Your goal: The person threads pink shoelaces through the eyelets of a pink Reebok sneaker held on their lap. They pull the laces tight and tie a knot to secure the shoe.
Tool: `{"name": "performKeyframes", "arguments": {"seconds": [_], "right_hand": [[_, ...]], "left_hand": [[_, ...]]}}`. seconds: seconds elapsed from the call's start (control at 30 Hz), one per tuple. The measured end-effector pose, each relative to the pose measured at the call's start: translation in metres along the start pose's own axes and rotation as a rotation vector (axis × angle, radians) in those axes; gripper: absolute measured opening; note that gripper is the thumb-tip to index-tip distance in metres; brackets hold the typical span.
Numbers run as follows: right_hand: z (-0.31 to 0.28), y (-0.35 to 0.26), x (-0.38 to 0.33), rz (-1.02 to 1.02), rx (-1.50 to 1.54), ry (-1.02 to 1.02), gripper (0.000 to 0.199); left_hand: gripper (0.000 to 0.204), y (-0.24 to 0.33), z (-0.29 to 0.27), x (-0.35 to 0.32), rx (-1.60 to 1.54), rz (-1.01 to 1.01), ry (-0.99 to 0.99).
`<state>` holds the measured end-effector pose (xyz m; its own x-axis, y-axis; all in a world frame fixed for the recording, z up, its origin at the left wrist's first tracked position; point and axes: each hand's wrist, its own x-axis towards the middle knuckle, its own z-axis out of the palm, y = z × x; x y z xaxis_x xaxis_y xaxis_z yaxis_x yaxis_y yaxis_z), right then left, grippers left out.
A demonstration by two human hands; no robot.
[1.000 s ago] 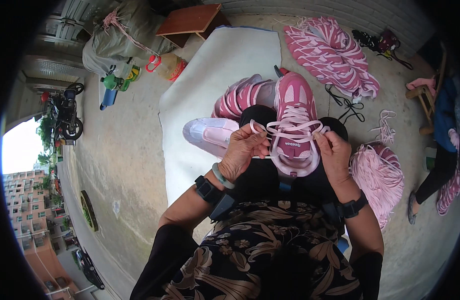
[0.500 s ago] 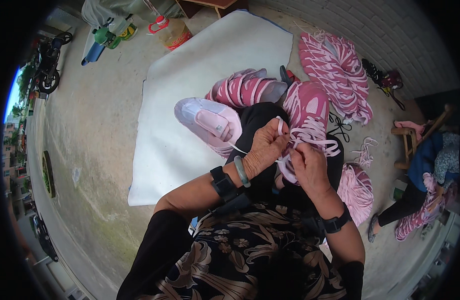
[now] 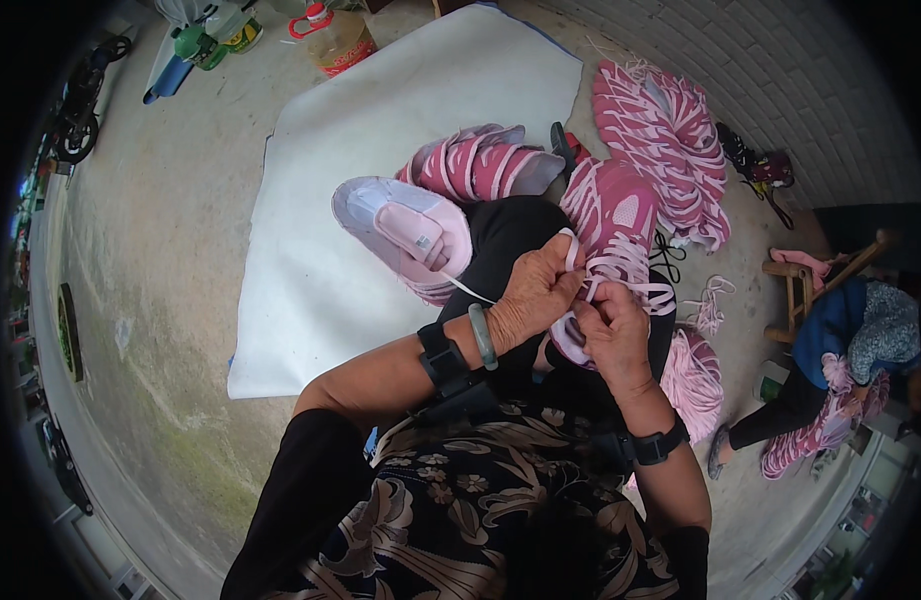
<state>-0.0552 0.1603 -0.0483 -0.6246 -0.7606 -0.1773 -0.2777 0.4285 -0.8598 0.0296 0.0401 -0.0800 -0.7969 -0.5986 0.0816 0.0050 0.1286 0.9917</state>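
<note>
I am looking down at my two hands, close together over my lap. One pink knitted shoe upper with white laces (image 3: 620, 225) lies on the black cloth over my knees, its toe pointing away from me. My left hand (image 3: 532, 297) rests against its near left side, fingers curled narrow and pinching a flat white lace (image 3: 572, 243) that rises just above my fingertips. My right hand (image 3: 610, 335) sits just beside it, touching the upper's near edge, fingers closed tight on the lace ends; the exact pinch is hidden under my knuckles.

To the left of my hands lie two more uppers: one pale pink and white shoe upper (image 3: 405, 235) with a thin white thread trailing toward my left wrist, and one striped pink shoe upper (image 3: 480, 165) behind it. Both rest partly on one large white sheet (image 3: 320, 200) spread on the concrete floor.

One heap of pink striped uppers (image 3: 665, 135) lies beyond, near the brick wall. One bundle of pale pink laces (image 3: 692, 375) sits beside my right wrist.

At the top edge stands one clear plastic jug with a red cap and handle (image 3: 332, 35), with a yellowish label. Another person (image 3: 830, 370) sits at the right.
</note>
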Motion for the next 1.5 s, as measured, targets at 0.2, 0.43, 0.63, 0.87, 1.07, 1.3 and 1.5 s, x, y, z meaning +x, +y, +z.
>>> {"name": "performKeyframes", "arguments": {"seconds": [0.2, 0.43, 0.63, 0.87, 1.07, 1.3, 1.5], "right_hand": [[-0.003, -0.002, -0.009, 0.079, 0.308, -0.022, 0.014], [0.012, 0.001, 0.001, 0.112, 0.344, 0.005, 0.014], [0.027, 0.028, 0.01, -0.137, 0.047, 0.143, 0.009], [0.02, 0.001, 0.002, 0.077, 0.277, 0.117, 0.005], [0.022, 0.001, 0.004, 0.084, 0.291, 0.069, 0.01], [0.02, 0.006, 0.004, -0.013, 0.165, 0.096, 0.006], [0.023, 0.008, 0.003, -0.019, 0.23, 0.095, 0.007]], "left_hand": [[0.018, 0.001, 0.004, 0.004, 0.337, 0.122, -0.023], [0.009, -0.006, 0.002, 0.005, -0.043, -0.179, -0.016], [0.007, -0.01, 0.005, 0.005, -0.149, -0.183, 0.017], [0.006, 0.007, 0.005, 0.005, -0.202, -0.36, 0.05], [0.005, -0.003, 0.005, 0.004, -0.072, -0.209, 0.089], [0.006, 0.007, 0.007, 0.003, 0.226, -0.105, 0.088], [0.012, 0.003, 0.007, 0.003, 0.447, 0.078, 0.128]]}}
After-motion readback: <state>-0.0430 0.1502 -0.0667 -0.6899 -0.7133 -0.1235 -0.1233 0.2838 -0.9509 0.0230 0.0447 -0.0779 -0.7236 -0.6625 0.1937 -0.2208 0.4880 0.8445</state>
